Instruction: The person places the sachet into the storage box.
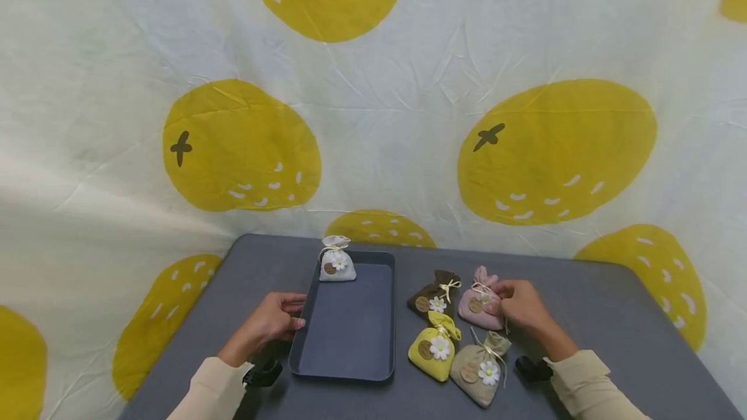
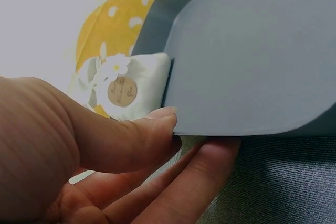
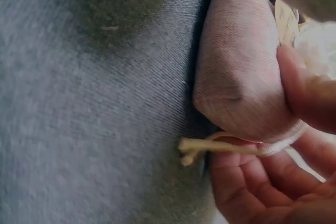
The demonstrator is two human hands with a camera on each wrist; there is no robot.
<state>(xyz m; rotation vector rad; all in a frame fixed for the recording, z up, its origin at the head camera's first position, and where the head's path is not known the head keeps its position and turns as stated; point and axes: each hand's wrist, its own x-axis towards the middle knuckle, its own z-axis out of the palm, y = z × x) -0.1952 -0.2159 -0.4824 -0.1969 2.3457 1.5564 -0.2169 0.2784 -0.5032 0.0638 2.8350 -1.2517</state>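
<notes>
Fruit-printed cloth (image 1: 385, 167) hangs behind the grey surface (image 1: 548, 277). My left hand (image 1: 271, 321) pinches the left rim of the tray (image 1: 350, 329) between thumb and fingers; a white bag (image 1: 340, 271) sits at its far left corner. My right hand (image 1: 519, 303) pinches the pink bag (image 1: 483, 318), right of the brown bag (image 1: 430, 291) and beyond the beige bag (image 1: 478, 385); the yellow bag (image 1: 432, 363) lies left of the beige one.

White curtain (image 1: 388, 154), yellow fruit prints (image 1: 557, 161), grey tabletop (image 1: 607, 323)
</notes>
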